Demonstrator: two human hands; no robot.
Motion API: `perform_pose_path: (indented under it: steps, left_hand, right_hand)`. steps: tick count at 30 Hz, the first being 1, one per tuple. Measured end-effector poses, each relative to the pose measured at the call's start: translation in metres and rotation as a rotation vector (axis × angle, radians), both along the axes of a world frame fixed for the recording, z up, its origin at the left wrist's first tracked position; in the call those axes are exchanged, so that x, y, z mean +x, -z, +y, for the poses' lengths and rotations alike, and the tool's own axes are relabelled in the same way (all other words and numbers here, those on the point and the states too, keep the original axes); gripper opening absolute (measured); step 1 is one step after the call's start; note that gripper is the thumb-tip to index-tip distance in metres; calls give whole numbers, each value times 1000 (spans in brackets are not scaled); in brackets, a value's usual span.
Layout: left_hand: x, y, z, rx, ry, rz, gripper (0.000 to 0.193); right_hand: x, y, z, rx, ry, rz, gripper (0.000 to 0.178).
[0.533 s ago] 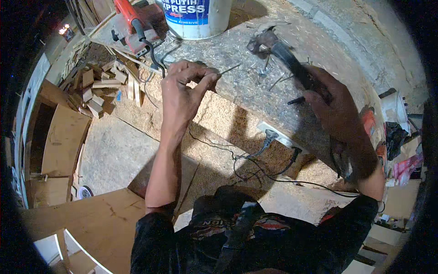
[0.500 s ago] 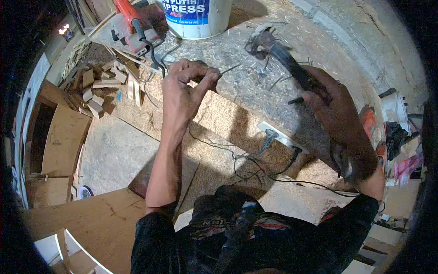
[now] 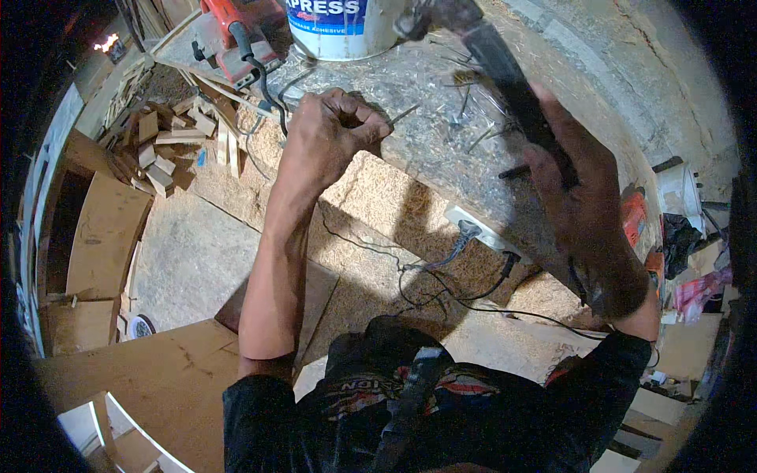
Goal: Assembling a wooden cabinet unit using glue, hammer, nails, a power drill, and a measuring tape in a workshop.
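Observation:
My left hand (image 3: 327,138) is closed in a pinch on a thin nail (image 3: 405,114), which points up and to the right over the grey work surface (image 3: 418,162). In my right hand (image 3: 579,173) is a dark-handled claw hammer (image 3: 505,75), raised to the right of the nail. Motion blurs its metal head, near the white bucket. Several loose nails (image 3: 465,102) lie scattered on the surface between both hands.
A white bucket (image 3: 343,43) with a blue label and a red power tool (image 3: 233,39) stand at the back. Wood offcuts (image 3: 162,154) are piled at left. Below the work surface's edge, cords run from a white power strip (image 3: 481,227) over sawdust (image 3: 394,193).
The hammer has moved up and slightly left in view, its head now near the bucket. My left hand has turned a little, still pinching the nail.

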State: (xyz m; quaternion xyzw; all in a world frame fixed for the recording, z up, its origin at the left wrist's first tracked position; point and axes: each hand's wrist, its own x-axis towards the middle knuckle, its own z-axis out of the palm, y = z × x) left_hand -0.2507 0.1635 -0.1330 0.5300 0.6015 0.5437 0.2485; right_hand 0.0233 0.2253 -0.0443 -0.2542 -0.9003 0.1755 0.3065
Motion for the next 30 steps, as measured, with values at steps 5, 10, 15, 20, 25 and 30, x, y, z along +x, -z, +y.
perform_pose_path:
  steps: [5, 10, 15, 20, 25, 30]
  left_hand:
    - [3, -4, -4, -27, -12, 33, 9]
    - [4, -4, -3, 47, 7, -87, 7]
    - [1, -1, -2, 20, -20, 72, 11]
    - [6, 4, -3, -120, -88, 212, 17]
    - [19, 12, -3, 179, -2, -7, 14]
    - [13, 21, -9, 297, 141, -89, 15]
  right_hand:
    - [0, 14, 13, 104, -123, -324, 50]
    - [-2, 12, 5, 32, -27, -168, 48]
    - [14, 0, 4, -307, 339, -155, 38]
    - [72, 5, 19, 868, 156, -630, 29]
    - [102, 22, -14, -2, 477, 127, 32]
    - [103, 34, -31, 296, 658, -365, 34]
